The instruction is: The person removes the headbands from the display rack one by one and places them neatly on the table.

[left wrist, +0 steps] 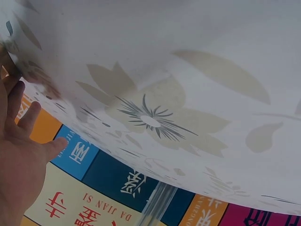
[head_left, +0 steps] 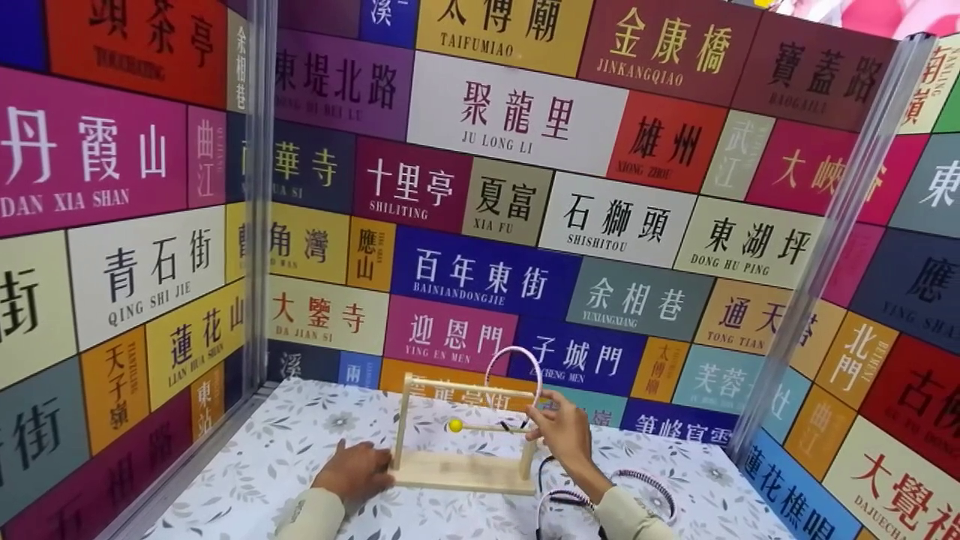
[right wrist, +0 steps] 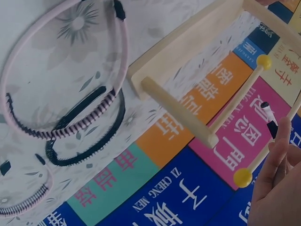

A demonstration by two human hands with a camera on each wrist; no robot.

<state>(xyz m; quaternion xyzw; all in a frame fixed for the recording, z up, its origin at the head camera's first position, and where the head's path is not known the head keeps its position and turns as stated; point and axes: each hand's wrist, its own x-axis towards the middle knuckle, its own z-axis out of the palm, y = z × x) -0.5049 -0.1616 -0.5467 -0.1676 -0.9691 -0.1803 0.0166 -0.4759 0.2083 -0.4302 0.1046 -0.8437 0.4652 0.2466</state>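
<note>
In the head view a pale wooden rack [head_left: 465,471] stands on the table, with a base, two posts and crosswise rods. A yellow ball [head_left: 454,426] caps the lower rod; another yellow ball [right wrist: 243,178] shows in the right wrist view. My right hand [head_left: 562,431] pinches a thin pink headband [head_left: 514,349] at the rack's right end. Its arc rises above the top rod and overlaps it in this view. At the base's left end, my left hand [head_left: 356,472] touches the wood with its fingertips. The left wrist view shows that hand [left wrist: 23,160] with thumb and fingers extended.
Right of the rack lie more headbands: a pink toothed one [right wrist: 124,56], a black one [right wrist: 123,113] and a smaller pink one [right wrist: 28,207]. The table wears a white leaf-patterned cloth [head_left: 247,457]. Panels of coloured signs [head_left: 480,270] with metal posts [head_left: 259,195] stand close behind.
</note>
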